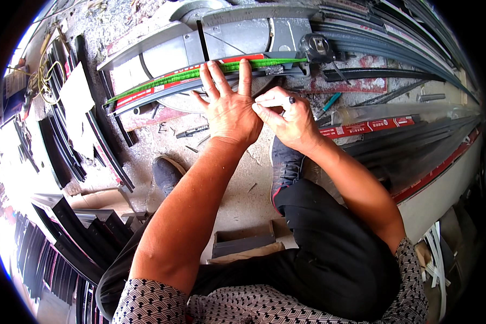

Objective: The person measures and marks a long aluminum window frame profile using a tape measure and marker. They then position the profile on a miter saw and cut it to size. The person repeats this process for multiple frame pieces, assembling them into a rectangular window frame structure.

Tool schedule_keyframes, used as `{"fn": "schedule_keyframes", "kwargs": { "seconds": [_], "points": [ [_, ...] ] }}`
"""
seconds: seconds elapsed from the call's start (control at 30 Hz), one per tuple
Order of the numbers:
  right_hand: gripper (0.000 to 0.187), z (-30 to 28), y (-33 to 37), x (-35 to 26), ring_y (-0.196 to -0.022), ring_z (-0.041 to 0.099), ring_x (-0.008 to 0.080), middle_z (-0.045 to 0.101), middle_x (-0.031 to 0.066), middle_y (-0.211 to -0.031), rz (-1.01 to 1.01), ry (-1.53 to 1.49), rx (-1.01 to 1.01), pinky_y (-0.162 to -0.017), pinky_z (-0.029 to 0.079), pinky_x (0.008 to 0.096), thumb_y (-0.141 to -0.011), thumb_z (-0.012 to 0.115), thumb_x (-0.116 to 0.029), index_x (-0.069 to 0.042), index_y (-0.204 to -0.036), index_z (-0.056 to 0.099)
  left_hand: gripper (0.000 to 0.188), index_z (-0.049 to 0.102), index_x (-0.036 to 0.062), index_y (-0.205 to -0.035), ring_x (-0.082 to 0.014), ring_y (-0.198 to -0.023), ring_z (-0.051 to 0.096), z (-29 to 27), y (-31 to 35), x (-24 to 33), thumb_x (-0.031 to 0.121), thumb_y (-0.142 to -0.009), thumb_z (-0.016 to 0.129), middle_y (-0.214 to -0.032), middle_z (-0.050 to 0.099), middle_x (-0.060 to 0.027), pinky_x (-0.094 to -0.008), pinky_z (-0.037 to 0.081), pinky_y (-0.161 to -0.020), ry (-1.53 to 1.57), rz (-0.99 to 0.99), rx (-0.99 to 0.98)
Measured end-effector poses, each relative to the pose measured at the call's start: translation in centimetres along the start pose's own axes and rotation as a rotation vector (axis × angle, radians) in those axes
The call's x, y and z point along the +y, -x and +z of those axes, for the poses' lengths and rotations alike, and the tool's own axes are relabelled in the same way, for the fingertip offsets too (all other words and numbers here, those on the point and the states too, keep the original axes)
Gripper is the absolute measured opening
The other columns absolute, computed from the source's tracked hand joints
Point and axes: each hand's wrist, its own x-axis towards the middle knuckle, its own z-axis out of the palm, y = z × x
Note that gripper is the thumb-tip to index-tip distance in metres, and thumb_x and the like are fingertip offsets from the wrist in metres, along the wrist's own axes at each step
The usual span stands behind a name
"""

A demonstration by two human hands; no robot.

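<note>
A grey metal profile (181,88) with a red printed film strip lies across the grey metal saw base (173,47). Along it runs the green blade (156,83) of a tape measure, whose dark case (317,48) sits at the right end. My left hand (231,110) is open, palm down, with its spread fingertips resting on the blade and profile. Close beside it, my right hand (292,120) pinches a white marker pen (274,102) with a dark end. The pen's tip is hidden near my left hand.
Long grey profiles (383,46) stretch off to the right, with a teal pen (331,101) nearby. Dark profiles (65,146) and white sheets (76,92) lie at left. More black profiles (81,237) stand lower left. My shoes (287,164) are below the saw.
</note>
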Motion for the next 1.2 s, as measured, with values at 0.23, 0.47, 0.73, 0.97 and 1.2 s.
{"fn": "schedule_keyframes", "kwargs": {
  "seconds": [0.23, 0.47, 0.73, 0.97, 1.2],
  "points": [
    [0.019, -0.1, 0.4, 1.7, -0.074, 0.066, 0.0076, 0.072, 0.0026, -0.084, 0.344, -0.369, 0.068, -0.066, 0.055, 0.0274, -0.101, 0.077, -0.019, -0.002, -0.105, 0.071, 0.091, 0.029, 0.0242, -0.169, -0.0591, -0.159, 0.007, 0.2, -0.2, 0.2, 0.042, -0.087, 0.065, -0.17, 0.011, -0.041, -0.0846, 0.018, -0.114, 0.014, -0.007, 0.027],
    [0.025, -2.4, 2.7, 5.6, -0.066, 0.056, 0.0065, 0.063, -0.0019, -0.079, 0.638, -0.641, 0.348, -0.06, 0.05, 0.0266, -0.101, 0.079, -0.03, -0.007, -0.098, 0.069, 0.098, 0.029, 0.0239, -0.168, -0.0562, -0.159, 0.012, 0.4, -0.3, 0.3, 0.033, -0.079, 0.069, -0.168, 0.017, -0.038, -0.0824, 0.022, -0.112, -0.038, -0.012, 0.048],
    [0.032, -2.2, 3.1, 7.5, -0.063, 0.064, 0.0112, 0.072, 0.0046, -0.078, 0.553, -0.049, 0.289, -0.056, 0.052, 0.0311, -0.099, 0.077, -0.033, -0.002, -0.097, 0.07, 0.09, 0.033, 0.0223, -0.167, -0.0591, -0.158, 0.011, 0.4, -0.3, 0.5, 0.023, -0.081, 0.063, -0.168, 0.016, -0.0407, -0.0849, 0.019, -0.112, 0.039, 0.009, 0.065],
    [0.058, -9.5, -4.8, 2.1, -0.097, 0.063, 0.0314, 0.065, 0.0197, -0.109, -0.032, 0.658, 0.642, -0.087, 0.054, 0.0468, -0.093, 0.077, -0.048, -0.003, -0.126, 0.062, 0.092, 0.03, 0.0223, -0.168, -0.0587, -0.157, 0.013, 0.1, -0.2, 0.2, 0.026, -0.083, 0.065, -0.166, 0.017, -0.0406, -0.0828, 0.023, -0.112, -0.008, 0.015, 0.058],
    [0.081, -10.1, -8.6, -0.2, -0.124, 0.066, 0.043, 0.067, 0.0289, -0.131, 0.329, 0.799, 0.178, -0.106, 0.052, 0.0486, -0.089, 0.076, -0.061, -0.002, -0.142, 0.06, 0.094, 0.03, 0.0242, -0.169, -0.0562, -0.157, 0.016, -0.9, 0.0, 0.0, 0.033, -0.085, 0.071, -0.166, 0.02, -0.0384, -0.0777, 0.025, -0.115, -0.037, 0.033, 0.022]
  ]
}}
